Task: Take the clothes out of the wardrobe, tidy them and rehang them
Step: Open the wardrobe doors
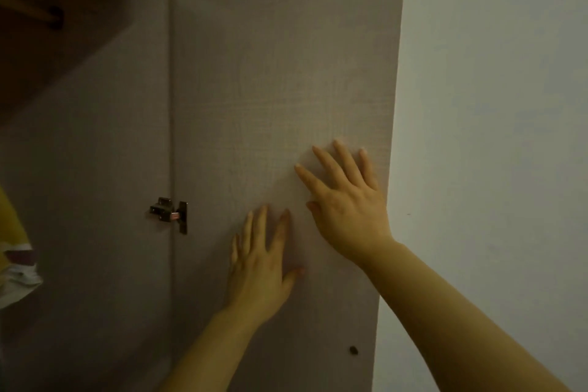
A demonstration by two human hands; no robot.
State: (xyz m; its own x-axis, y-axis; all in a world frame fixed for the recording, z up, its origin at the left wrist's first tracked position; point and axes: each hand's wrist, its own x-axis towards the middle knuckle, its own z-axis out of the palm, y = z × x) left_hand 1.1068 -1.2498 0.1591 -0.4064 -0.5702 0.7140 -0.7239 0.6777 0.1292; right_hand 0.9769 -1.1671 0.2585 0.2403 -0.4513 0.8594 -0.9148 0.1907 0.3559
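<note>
Left hand and right hand press straight, spread fingers flat on the open wardrobe door, gripping nothing, probably to swing it wide; yellow clothes show well left of the fingers.

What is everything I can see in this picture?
wardrobe door: one, pale grey-brown wood grain, centre, swung open
hinge: one, silver metal, door's left edge
hanging rail: one, brown, upper left inside the wardrobe
garment: one, yellow and white, far left edge
wall: one, white, right
left hand: one, flat on the door, lower centre
right hand: one, flat on the door, above and right of the other
</note>
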